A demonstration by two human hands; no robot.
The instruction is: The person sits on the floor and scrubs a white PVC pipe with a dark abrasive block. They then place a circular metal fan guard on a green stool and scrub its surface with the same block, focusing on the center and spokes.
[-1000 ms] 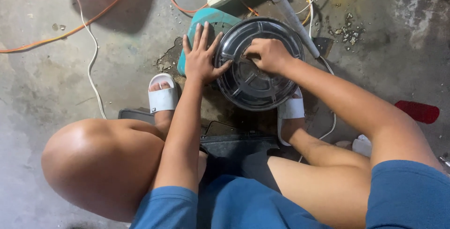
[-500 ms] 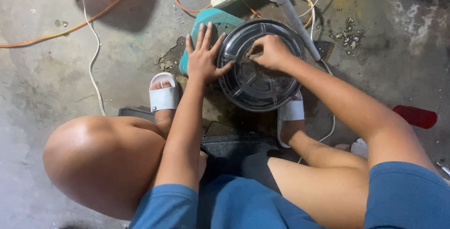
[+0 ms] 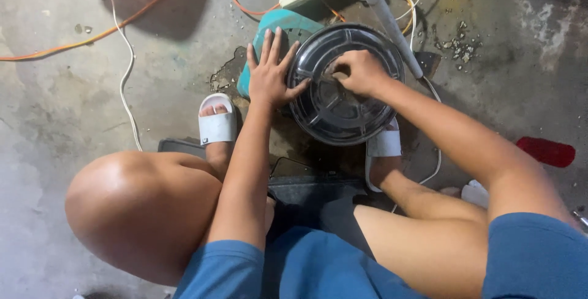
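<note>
So the left hand lies flat, fingers spread, on the drum's left rim; right hand fingers pinch something tiny at its centre.

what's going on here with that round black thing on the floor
A person squats on a concrete floor over a round black disc that sits on a teal base. The left hand lies flat, fingers spread, on the disc's left rim. The right hand is bunched near the disc's centre, its fingers pinching or working at something there; what it is cannot be seen. Cables trail nearby.
</note>
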